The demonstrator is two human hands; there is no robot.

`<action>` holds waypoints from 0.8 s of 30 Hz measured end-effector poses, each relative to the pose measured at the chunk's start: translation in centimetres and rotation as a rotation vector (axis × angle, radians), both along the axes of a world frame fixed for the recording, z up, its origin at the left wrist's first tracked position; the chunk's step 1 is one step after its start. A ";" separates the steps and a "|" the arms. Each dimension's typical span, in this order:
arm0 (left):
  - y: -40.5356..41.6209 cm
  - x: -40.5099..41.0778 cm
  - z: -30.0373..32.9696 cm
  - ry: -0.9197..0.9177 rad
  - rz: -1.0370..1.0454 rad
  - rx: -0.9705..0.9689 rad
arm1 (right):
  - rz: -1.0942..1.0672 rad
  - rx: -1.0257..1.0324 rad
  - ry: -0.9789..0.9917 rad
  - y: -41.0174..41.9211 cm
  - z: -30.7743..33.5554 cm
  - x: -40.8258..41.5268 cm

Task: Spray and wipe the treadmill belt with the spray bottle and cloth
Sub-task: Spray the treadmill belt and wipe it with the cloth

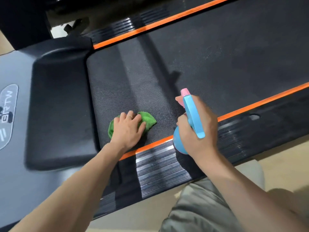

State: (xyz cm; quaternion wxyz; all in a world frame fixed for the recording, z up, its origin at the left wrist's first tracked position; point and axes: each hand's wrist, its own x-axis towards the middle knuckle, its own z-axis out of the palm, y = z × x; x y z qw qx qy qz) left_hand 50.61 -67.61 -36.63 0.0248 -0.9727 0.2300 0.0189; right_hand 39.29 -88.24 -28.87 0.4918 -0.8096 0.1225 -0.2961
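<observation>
Now we've got our left hand [128,129] pressed flat on the crumpled green microfibre cloth [147,120], pinning it to the textured black treadmill belt [217,52] for wiping. Just beside it, our right hand [197,129] grips the blue, pink-nozzled plastic spray bottle [192,113], aimed ahead. The grey cover's logo is unreadable.

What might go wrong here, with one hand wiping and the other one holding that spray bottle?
1. The spray bottle's pink nozzle points across the treadmill belt, not at the green cloth, so spray could land far from where the left hand wipes.
2. Mist may drift onto the ribbed side rail near the right hand, likely making it slippery.
3. The left hand presses the cloth near the belt's front edge; it could slip onto the black motor cover.
</observation>
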 end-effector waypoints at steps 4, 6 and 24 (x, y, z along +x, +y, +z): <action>-6.1 -2.1 -0.3 0.070 -0.396 -0.194 | -0.011 0.003 0.000 0.1 -0.3 -0.2; -7.5 -2.0 -0.4 0.100 -0.423 -0.237 | -0.007 -0.004 -0.002 0.0 -0.3 -0.2; -9.2 -2.2 0.5 0.203 -0.319 -0.221 | -0.071 -0.036 -0.023 -0.3 -0.2 0.0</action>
